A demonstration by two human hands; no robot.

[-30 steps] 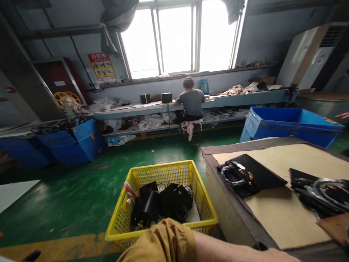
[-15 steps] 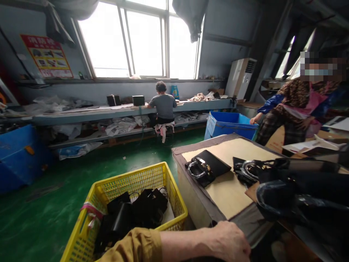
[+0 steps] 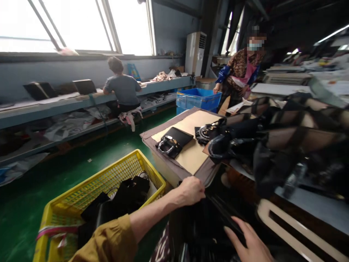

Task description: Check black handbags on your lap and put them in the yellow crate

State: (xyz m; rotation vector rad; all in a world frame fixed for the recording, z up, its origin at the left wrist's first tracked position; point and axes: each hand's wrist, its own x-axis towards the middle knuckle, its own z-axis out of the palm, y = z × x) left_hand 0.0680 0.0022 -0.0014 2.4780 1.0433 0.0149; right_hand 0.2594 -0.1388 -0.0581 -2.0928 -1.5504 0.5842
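Observation:
My left hand (image 3: 191, 190) is closed, its fingers curled over the top edge of a glossy black bag (image 3: 201, 225) right in front of me, beside the near corner of the table (image 3: 163, 169). My right hand (image 3: 249, 243) lies on the same bag with its fingers stretched out flat. A mustard sleeve covers my left upper arm. Part of the bag is hidden by the bottom edge of the view.
A yellow crate (image 3: 81, 193) holding black bags stands on the green floor at my left. On the table lie a black handbag (image 3: 173, 142) and a heap of dark bags (image 3: 245, 136). Beyond are a blue bin (image 3: 197, 100), a seated person (image 3: 122, 89) and a standing person (image 3: 242, 69).
My view has swung to the right. My left hand moved up to the black bag's top edge, and my right hand came into view on it.

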